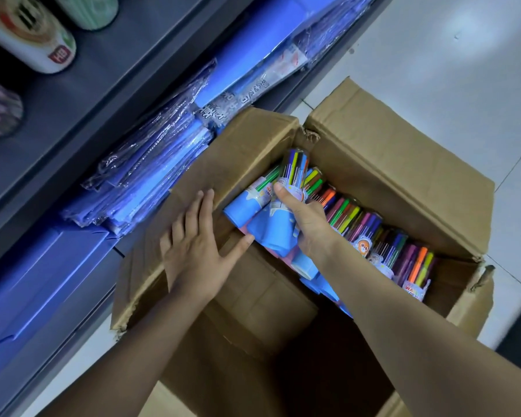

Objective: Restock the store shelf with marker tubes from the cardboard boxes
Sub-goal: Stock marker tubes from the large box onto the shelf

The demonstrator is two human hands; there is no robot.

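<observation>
An open cardboard box (397,164) stands on the floor in front of the shelf. Inside lie several clear marker tubes (370,233) with coloured pens and blue printed bases, packed in a row along its right side. My right hand (307,224) is shut on one marker tube (292,182), which sticks up tilted above the others at the box's far end. My left hand (196,248) lies flat with spread fingers on the box's left flap (223,164), holding nothing.
The grey store shelf (82,94) runs along the left, with blue plastic-wrapped folders (163,164) on its low tier and round printed tubs (27,37) above. White floor tiles (448,55) lie to the right. The box's near half is dark and hollow.
</observation>
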